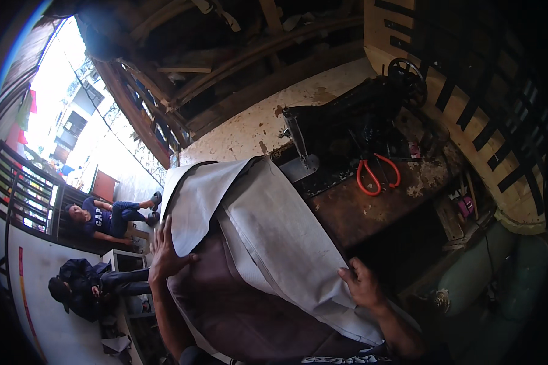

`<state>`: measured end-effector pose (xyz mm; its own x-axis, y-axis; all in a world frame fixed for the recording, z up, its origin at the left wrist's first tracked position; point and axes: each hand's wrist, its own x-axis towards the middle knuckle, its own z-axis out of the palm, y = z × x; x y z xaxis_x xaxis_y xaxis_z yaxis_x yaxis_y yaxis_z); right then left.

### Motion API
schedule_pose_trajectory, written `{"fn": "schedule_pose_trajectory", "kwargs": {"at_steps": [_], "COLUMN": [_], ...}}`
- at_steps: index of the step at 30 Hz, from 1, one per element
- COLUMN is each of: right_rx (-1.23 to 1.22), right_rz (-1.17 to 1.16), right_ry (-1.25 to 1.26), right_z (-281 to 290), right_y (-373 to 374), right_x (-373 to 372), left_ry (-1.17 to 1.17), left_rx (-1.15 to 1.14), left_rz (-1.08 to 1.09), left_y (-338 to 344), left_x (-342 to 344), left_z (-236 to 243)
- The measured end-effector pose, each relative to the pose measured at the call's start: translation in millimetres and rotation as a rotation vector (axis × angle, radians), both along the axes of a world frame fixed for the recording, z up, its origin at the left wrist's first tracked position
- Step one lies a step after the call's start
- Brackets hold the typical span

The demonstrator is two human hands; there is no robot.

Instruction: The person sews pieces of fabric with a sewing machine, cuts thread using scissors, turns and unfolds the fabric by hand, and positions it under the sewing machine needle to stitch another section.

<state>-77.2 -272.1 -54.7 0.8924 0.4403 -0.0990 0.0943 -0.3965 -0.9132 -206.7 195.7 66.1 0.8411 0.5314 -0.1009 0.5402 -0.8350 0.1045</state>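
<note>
A large piece of light grey, leather-like material [280, 222] lies folded across the front of a worn sewing table [353, 213] and hangs toward me. A dark brown section [207, 274] shows below its folds, with a seam along the grey part. My left hand [167, 255] rests on the left side of the material, fingers spread and thumb out over the brown section. At the right edge, my right hand [362, 285] pinches the grey material between thumb and fingers. Just beyond the folds stands a black sewing machine [341, 118]; the far end of the material lies close to its needle end.
Scissors with orange handles [369, 181] lie beside the machine, blades partly hidden in shadow. The machine's handwheel [407, 82] is at the far right. Wooden slats [469, 121] border the right side. Two people [79, 286] are off to the left, near a black railing [21, 194].
</note>
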Motion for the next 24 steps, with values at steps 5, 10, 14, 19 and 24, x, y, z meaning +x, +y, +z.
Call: {"fn": "schedule_pose_trajectory", "kwargs": {"at_steps": [5, 10, 14, 19, 24], "right_rx": [0.004, 0.043, -0.057, 0.023, 0.212], "right_rz": [0.062, 0.026, 0.047, 0.215, 0.334], "right_ry": [0.076, 0.011, 0.038, 0.141, 0.334], "right_z": [-2, 1, 4, -2, 1], "right_y": [5, 2, 3, -26, -27], "right_x": [7, 9, 12, -1, -40], "left_ry": [-0.253, -0.31, -0.707, -0.609, -0.151], "left_rx": [-0.148, 0.184, 0.347, 0.882, 1.064], "left_rz": [0.154, 0.34, 0.425, 0.019, -0.223], "left_y": [23, 105, 150, 150, 65], "left_x": [-20, 0, 69, 257, 464], "left_z": [-54, -88, -19, 138, 213]}}
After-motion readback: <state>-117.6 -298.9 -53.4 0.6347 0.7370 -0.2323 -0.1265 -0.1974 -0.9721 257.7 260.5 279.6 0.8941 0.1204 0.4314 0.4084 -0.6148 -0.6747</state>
